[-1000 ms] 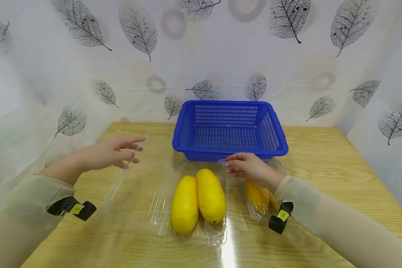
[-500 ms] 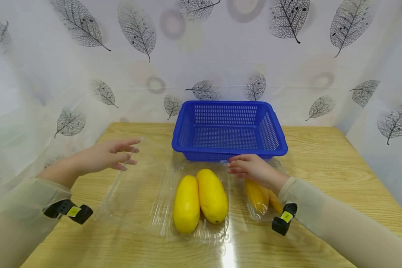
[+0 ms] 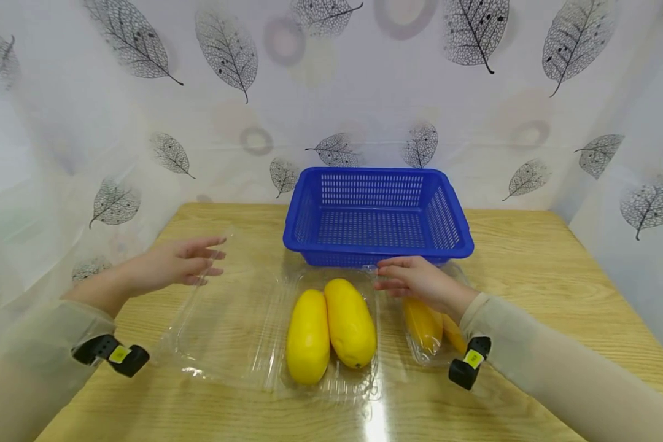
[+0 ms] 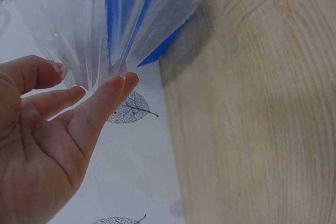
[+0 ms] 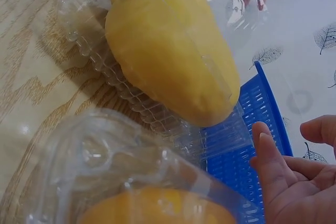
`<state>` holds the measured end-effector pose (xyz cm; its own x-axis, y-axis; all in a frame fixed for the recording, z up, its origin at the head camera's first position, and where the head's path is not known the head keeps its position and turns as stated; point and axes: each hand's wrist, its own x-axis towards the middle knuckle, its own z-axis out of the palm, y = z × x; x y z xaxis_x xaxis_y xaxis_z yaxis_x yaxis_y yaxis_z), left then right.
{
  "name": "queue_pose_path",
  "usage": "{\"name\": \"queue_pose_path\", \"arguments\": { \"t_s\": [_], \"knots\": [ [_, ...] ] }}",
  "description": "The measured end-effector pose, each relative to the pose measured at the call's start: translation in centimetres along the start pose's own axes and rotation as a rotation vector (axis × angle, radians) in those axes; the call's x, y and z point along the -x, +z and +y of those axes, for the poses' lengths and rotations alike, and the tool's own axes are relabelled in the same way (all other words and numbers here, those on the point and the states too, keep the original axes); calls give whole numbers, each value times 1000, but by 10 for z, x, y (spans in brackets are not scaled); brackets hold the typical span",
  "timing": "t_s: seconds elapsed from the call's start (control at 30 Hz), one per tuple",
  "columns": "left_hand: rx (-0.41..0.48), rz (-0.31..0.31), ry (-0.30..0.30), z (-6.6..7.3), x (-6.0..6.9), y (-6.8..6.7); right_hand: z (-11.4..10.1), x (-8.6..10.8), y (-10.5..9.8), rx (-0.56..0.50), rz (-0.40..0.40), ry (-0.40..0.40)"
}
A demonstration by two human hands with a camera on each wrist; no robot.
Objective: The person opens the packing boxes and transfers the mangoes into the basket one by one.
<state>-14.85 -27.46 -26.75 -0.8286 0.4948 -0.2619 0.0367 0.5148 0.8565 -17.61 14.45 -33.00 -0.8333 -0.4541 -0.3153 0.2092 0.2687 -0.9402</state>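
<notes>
Two yellow oval fruits [image 3: 350, 323] lie side by side in the base of a clear plastic box [image 3: 331, 393], whose lid [image 3: 226, 325] leans low to the left. At the lid's far left edge, my left hand [image 3: 171, 265] has its thumb and fingers around the plastic; the left wrist view shows that hand [image 4: 58, 135] at the lid's folded edge [image 4: 97, 40]. My right hand [image 3: 417, 281] hovers by the box's far right corner, fingers relaxed and apart. In the right wrist view, its fingers [image 5: 270, 153] are beside the box; contact is unclear.
A blue slotted basket [image 3: 378, 252] stands behind the box, near the back of the wooden table [image 3: 530, 276]. Partly under my right forearm is a second clear box with orange-yellow fruits [image 3: 424, 322]. A leaf-patterned curtain [image 3: 364, 80] hangs around the table.
My left hand has moved left and slightly down, and the lid has tilted lower with it. The right hand has shifted only slightly. The filled base has moved a little right.
</notes>
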Motion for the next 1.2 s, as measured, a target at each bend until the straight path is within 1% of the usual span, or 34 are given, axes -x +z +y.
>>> {"name": "queue_pose_path", "arguments": {
  "t_s": [0.1,0.27,0.47,0.67,0.87,1.1,1.2],
  "knots": [
    [-1,2,-16,-4,-1,0,1,-1,0,14,-11,0],
    [-30,4,-49,-10,-1,0,4,-2,1,38,-27,12],
    [-43,3,-72,-20,-3,1,6,-1,-1,23,-48,38],
    [-61,24,-110,-29,-7,3,10,-2,-1,9,-63,36],
    [-101,21,-141,-37,-9,5,12,-2,0,-16,-74,41],
    [-114,19,-221,-44,-14,9,12,-3,1,-30,-81,40],
    [-138,13,-241,-45,-16,9,12,-3,0,-33,-88,35]
  ]
}}
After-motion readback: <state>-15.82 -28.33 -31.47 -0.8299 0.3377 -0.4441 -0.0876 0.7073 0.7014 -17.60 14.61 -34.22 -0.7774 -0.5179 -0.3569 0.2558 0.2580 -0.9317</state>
